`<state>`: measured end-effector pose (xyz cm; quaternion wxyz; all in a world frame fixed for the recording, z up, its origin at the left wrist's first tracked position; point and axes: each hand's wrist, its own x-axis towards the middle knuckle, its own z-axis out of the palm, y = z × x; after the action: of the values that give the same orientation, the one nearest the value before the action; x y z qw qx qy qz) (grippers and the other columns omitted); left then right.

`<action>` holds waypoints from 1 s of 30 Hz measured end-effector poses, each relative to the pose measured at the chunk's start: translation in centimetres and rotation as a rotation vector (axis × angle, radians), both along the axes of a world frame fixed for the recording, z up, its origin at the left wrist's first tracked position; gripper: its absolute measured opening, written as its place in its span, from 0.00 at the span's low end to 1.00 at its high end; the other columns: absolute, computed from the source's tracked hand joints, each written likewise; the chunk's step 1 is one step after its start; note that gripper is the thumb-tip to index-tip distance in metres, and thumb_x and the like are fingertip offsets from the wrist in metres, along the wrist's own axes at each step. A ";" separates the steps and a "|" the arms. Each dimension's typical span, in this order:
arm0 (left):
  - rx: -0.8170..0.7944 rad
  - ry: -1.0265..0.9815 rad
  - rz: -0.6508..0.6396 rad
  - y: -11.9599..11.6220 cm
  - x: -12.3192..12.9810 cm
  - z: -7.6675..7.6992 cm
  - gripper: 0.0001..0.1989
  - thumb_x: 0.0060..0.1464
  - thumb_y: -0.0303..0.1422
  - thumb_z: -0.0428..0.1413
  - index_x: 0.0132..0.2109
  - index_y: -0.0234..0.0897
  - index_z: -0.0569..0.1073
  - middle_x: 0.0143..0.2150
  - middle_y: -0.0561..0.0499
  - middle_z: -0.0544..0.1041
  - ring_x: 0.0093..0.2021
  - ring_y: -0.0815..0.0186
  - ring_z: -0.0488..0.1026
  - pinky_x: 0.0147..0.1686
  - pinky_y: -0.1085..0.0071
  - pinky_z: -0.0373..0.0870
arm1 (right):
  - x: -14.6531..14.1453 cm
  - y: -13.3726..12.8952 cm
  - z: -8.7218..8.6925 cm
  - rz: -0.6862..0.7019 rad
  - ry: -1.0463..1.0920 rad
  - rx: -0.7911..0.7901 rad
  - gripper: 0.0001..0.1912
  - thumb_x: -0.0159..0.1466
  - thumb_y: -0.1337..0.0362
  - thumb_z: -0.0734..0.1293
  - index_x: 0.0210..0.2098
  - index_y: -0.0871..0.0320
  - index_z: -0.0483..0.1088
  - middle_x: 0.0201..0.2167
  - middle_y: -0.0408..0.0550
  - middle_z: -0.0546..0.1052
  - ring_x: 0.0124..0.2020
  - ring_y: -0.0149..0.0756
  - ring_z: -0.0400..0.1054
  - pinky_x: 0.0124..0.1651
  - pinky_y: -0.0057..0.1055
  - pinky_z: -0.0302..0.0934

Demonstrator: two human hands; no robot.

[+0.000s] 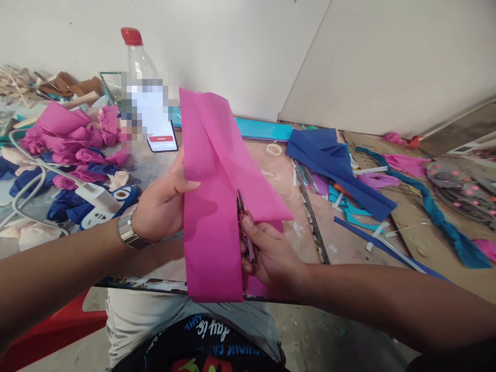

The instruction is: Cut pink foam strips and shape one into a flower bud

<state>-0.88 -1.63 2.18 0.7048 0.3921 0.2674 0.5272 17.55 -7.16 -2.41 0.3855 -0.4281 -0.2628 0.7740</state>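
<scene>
A wide strip of bright pink crepe paper point(211, 227) stands folded in front of me, split lengthwise so one flap leans off to the right. My left hand point(165, 199) pinches its left edge, thumb on the front and the other fingers hidden behind. In my right hand point(273, 253) is a pair of scissors point(245, 227), gripped by the handles. The blades point up into the split between the two pink parts. How far apart the blades are is hard to see. More pink material shows below my right hand.
Crumpled pink and blue pieces point(73, 134) lie at the left beside a power strip point(96, 206) with a white charger. A lit phone point(163, 137) leans against a bottle point(134, 39). Folded blue paper point(325, 155), a tape ring point(274, 150) and scraps lie to the right.
</scene>
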 end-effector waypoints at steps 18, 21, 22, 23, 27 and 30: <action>0.144 0.239 0.309 2.4 -0.2 -2.1 0.16 0.48 0.25 0.67 0.37 0.40 0.67 0.32 0.60 0.75 0.32 0.72 0.71 0.36 0.75 0.70 | 0.4 -0.4 -0.8 0.106 -0.042 0.059 0.28 0.53 0.40 0.76 0.30 0.57 0.68 0.15 0.34 0.65 0.16 0.24 0.58 0.20 0.23 0.46; 0.155 0.339 0.319 2.4 -0.2 -2.1 0.10 0.48 0.26 0.66 0.33 0.39 0.71 0.35 0.56 0.77 0.37 0.68 0.74 0.39 0.73 0.72 | 0.4 -0.4 -0.5 0.135 -0.048 0.074 0.30 0.52 0.38 0.77 0.30 0.58 0.68 0.15 0.35 0.65 0.17 0.24 0.57 0.21 0.23 0.46; 0.168 0.364 0.340 2.3 -0.1 -1.9 0.09 0.48 0.25 0.65 0.36 0.39 0.74 0.39 0.54 0.80 0.42 0.65 0.75 0.42 0.71 0.74 | 0.4 -0.4 -0.5 0.146 -0.054 0.078 0.30 0.52 0.38 0.77 0.29 0.58 0.68 0.15 0.35 0.66 0.17 0.24 0.57 0.21 0.23 0.46; 0.184 0.384 0.361 2.2 -0.1 -1.8 0.11 0.47 0.25 0.65 0.39 0.40 0.77 0.45 0.53 0.81 0.48 0.62 0.76 0.46 0.69 0.74 | 0.4 -0.4 -0.4 0.156 -0.061 0.079 0.30 0.52 0.38 0.76 0.29 0.58 0.68 0.15 0.35 0.66 0.17 0.24 0.57 0.21 0.24 0.46; 0.218 0.410 0.351 1.8 -0.1 -1.1 0.21 0.46 0.23 0.63 0.49 0.43 0.80 0.60 0.51 0.77 0.66 0.52 0.67 0.59 0.61 0.72 | 0.5 -0.5 -0.4 0.194 -0.093 0.062 0.31 0.51 0.36 0.76 0.27 0.59 0.68 0.15 0.37 0.67 0.17 0.23 0.55 0.22 0.24 0.45; 0.249 0.452 0.298 1.7 -0.5 -1.2 0.22 0.50 0.26 0.63 0.53 0.44 0.81 0.62 0.52 0.76 0.69 0.51 0.64 0.65 0.58 0.68 | 0.5 -0.6 -0.6 0.203 -0.108 0.035 0.32 0.51 0.35 0.75 0.27 0.59 0.67 0.16 0.38 0.68 0.18 0.24 0.57 0.22 0.23 0.46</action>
<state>-1.36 0.12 0.97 0.4888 0.5392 0.4055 0.5531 18.07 -7.79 -3.04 0.2979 -0.4338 -0.3387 0.7800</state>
